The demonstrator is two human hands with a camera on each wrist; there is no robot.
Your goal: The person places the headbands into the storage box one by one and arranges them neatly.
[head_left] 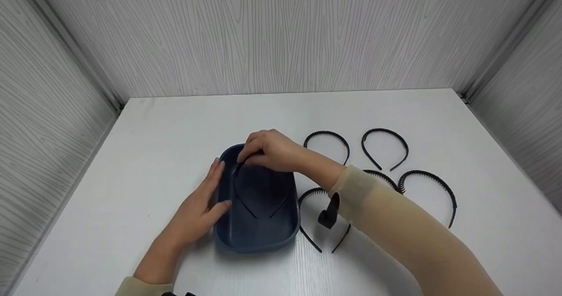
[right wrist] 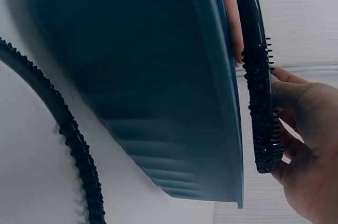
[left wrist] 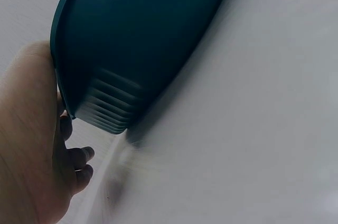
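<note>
A dark blue plastic basin [head_left: 263,239] stands on the table, its ribbed end showing in the left wrist view. My left hand [head_left: 197,212] grips its left rim, the thumb over the edge and the fingers along the outside. With fingers and thumb my right hand [head_left: 274,151] pinches a black toothed headband [right wrist: 259,92] by its curved top. In the head view that headband hangs over the basin's opening, its two ends pointing toward me. How far it reaches down into the basin I cannot tell.
Several black headbands lie right of the basin: one near its right wall [head_left: 309,239], two at the back, a headband [head_left: 327,132] and another headband [head_left: 406,149], and one far right [head_left: 454,203]. My right forearm covers part of them. Pale wood-grain panels [head_left: 281,37] enclose the white table [head_left: 167,129].
</note>
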